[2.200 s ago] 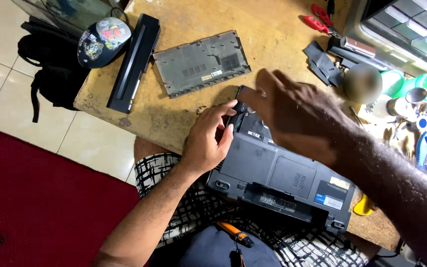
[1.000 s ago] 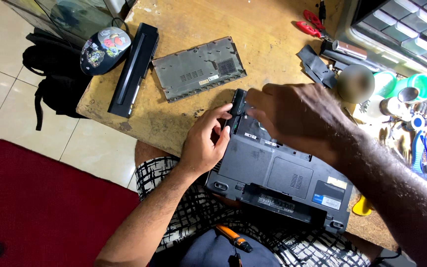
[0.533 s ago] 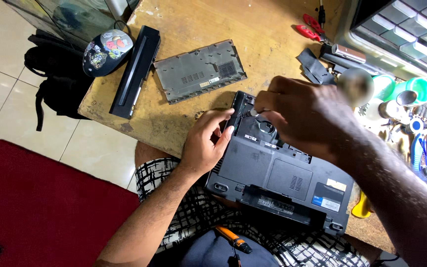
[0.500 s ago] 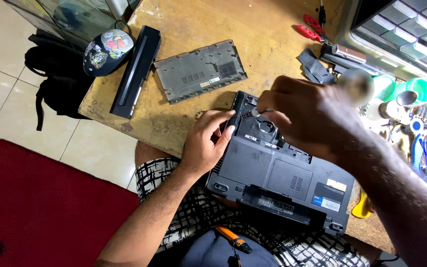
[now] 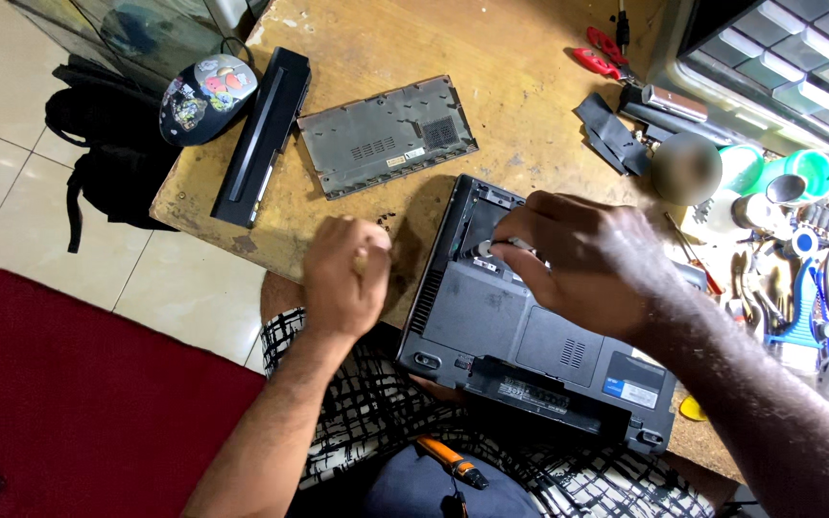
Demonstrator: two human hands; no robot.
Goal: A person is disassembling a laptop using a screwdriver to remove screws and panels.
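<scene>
Nearest to you, one orange-handled tool (image 5: 445, 462) lies on your lap against the black-and-white patterned cloth. Just beyond it, one black upturned laptop (image 5: 530, 355) rests on the near edge of the worn wooden table (image 5: 357, 230) and hangs over your knees, its underside facing up and one bay open at its far left corner.

Your right hand (image 5: 578, 259) lies over that open bay, fingertips pinched on one small pale part inside it; what the part is cannot be told. Your left hand (image 5: 345, 278) is clenched into a fist just left of the laptop, apart from it, with a small tan thing showing between the fingers, too little of it to name.

Farther out on the table lie one grey plastic bottom cover (image 5: 386, 134) and, to its left, one long black battery pack (image 5: 263, 132). Beside the battery, one round dark object covered in stickers (image 5: 205, 96) sits at the table's far left corner. At the far right you have two red-handled tools (image 5: 599, 53), one grey ball-shaped object (image 5: 686, 167) and one green cup (image 5: 808, 173). One black backpack (image 5: 98, 144) sits on the tiled floor to the left.
</scene>
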